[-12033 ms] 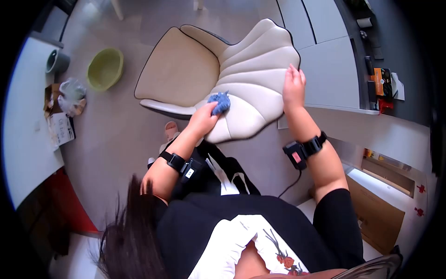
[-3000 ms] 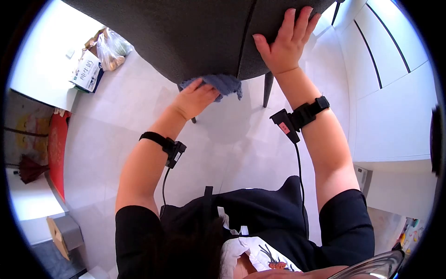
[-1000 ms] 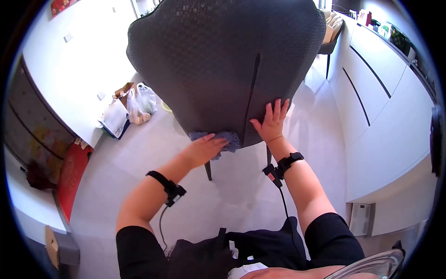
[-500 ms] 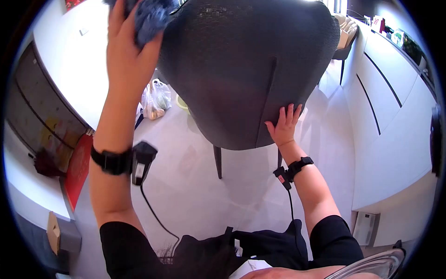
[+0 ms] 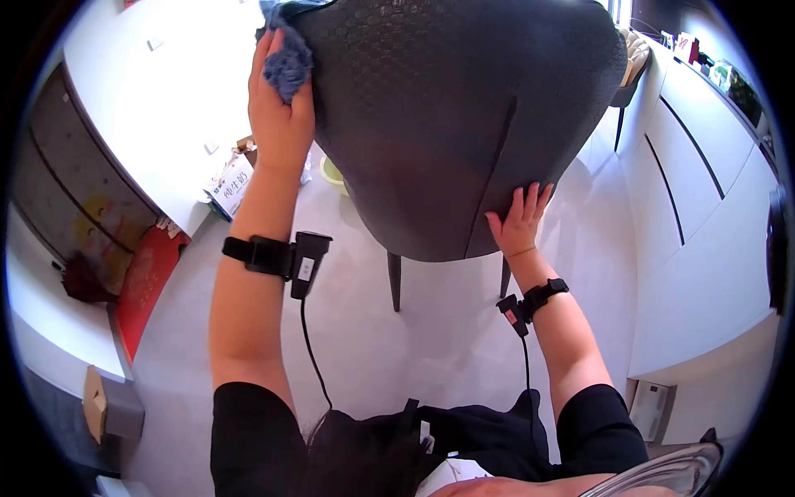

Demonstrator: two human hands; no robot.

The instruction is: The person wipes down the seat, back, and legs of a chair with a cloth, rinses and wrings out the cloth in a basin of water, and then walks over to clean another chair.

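Head camera is looking down past the person's arms onto the back of a dark chair [image 5: 414, 132], which is standing on the floor [image 5: 397, 356] directly in front of the body. The left hand [image 5: 281, 128] is grasping a blue cloth [image 5: 287, 70], holding it bunched between thumb and fingers at the chair's upper left edge; part of it is spreading along the top, probably so the fabric is following the rim rather than only the flat face. The right hand [image 5: 522, 219] is gripping nothing: its fingers are spreading over the lower right of the back, near the seam, likely bracing the chair against the push of the other arm. Black devices [image 5: 309, 263] [image 5: 513, 316] are sitting strapped to both forearms, clear of the palms, with cables hanging toward the lap, apparently leaving the fingers free. Beyond the chair's left side, a green basin [image 5: 333, 176] and a printed carton [image 5: 230, 184] are resting on the floor, the carton close to the wall. White cabinets [image 5: 687, 224] are lining the right side, and another chair [image 5: 636, 62] is standing near them
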